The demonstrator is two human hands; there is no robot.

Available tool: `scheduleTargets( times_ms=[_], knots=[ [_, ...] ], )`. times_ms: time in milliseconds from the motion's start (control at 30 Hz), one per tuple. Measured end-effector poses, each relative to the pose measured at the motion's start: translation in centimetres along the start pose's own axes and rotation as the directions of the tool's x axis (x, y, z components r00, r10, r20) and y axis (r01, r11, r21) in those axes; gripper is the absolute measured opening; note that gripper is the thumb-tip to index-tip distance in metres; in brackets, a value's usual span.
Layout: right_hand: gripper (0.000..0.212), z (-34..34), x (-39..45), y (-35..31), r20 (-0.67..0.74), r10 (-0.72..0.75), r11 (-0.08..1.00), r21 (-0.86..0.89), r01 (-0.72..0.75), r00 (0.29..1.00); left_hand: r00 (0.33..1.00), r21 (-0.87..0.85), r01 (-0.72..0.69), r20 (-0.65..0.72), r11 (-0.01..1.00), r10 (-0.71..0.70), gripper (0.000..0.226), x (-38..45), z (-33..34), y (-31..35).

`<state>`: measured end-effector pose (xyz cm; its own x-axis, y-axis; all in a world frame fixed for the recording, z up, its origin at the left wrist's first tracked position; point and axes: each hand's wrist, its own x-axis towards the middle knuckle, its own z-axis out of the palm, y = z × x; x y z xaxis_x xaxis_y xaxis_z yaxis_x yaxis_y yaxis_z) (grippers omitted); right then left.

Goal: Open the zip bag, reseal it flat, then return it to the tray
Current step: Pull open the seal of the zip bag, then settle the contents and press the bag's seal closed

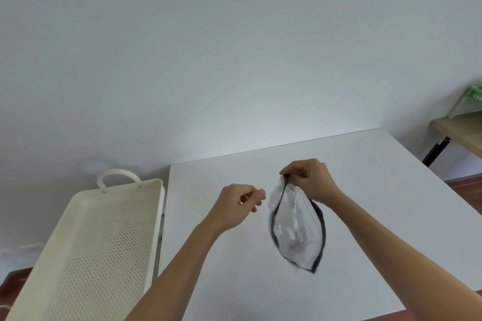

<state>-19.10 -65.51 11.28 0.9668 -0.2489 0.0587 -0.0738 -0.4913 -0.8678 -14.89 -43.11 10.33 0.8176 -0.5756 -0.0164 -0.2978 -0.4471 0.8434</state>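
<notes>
A clear zip bag (pixel 296 232) with a dark zipper edge stands on the white table (pixel 378 190), its mouth spread wide open. My right hand (pixel 310 180) pinches the far end of the zipper, fingers closed on the slider area. Just left of the bag, my left hand (pixel 240 203) hovers with fingers loosely curled, apart from the bag and holding nothing. The cream perforated tray (pixel 78 255) with a loop handle sits to the left of the table.
A white wall rises behind the table. At the far right stands a wooden shelf (pixel 459 130) on a black leg, with something green on it. Reddish floor shows at the lower left and right.
</notes>
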Motion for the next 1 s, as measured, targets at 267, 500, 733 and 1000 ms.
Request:
scheduleTargets(
  times_ms=[267, 500, 733, 1000],
  knots=[
    [0.029, -2.6, 1.8, -5.4, 0.316, -0.231, 0.95, 0.276, 0.144, 0.92, 0.995, 0.216, -0.081, 0.067, 0.973, 0.068, 0.061, 1.8, -2.3, -0.6],
    [0.028, -4.8, 3.2, -6.7, 0.317, -0.248, 0.896, 0.435, 0.093, 0.915, 0.982, 0.126, -0.159, -0.081, 0.979, 0.169, 0.01, 2.4, -3.2, 0.9],
    [0.064, -5.5, 3.3, -5.3, 0.258, -0.124, 0.93, 0.368, 0.021, 0.958, 0.952, 0.023, -0.179, -0.248, 0.984, 0.179, 0.019, 2.9, -3.2, 2.0],
    [0.016, -5.7, 3.9, -5.8, 0.162, -0.194, 0.942, 0.306, 0.138, 0.968, 0.949, -0.021, -0.19, -0.259, 0.981, 0.179, 0.022, 3.7, -4.0, 2.9]
  ],
)
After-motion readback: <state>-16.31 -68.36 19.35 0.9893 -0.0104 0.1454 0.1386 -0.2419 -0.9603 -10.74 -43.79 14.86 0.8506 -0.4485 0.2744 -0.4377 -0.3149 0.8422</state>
